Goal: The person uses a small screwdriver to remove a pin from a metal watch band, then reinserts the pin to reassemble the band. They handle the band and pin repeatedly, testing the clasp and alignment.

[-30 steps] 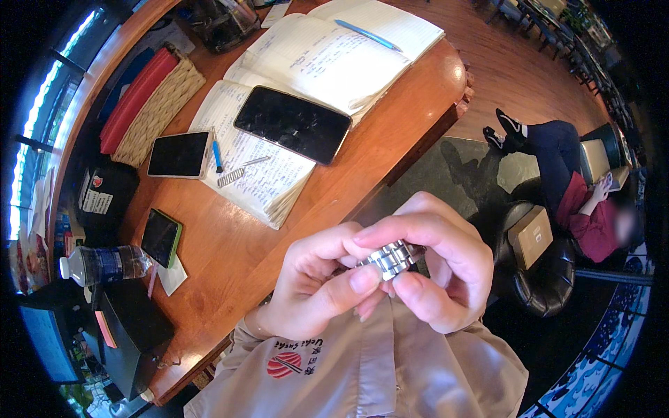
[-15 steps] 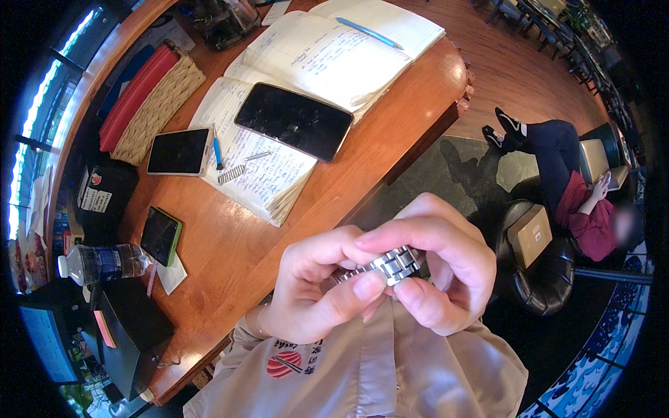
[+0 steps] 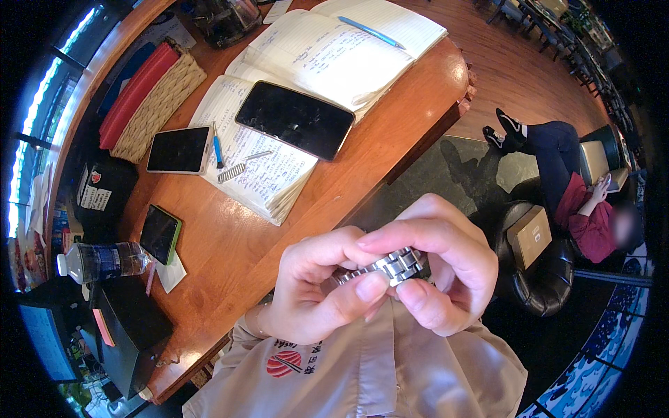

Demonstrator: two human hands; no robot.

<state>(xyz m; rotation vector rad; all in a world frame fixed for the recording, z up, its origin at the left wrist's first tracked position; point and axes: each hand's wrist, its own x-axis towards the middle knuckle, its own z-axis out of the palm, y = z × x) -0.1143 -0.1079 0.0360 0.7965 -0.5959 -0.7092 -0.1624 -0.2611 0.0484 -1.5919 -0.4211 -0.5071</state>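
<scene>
As both hands (image 3: 313, 280) (image 3: 458, 261) pinch it, silver link band (image 3: 400, 265), between fingers (image 3: 425, 233).

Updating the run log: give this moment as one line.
left grip: holds metal link band | right grip: holds same band | handwritten page: short link piece, large black phone

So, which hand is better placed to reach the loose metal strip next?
Probably the left hand: it is nearer the metal strip, the right hand farther; both hold the linked band.
</scene>
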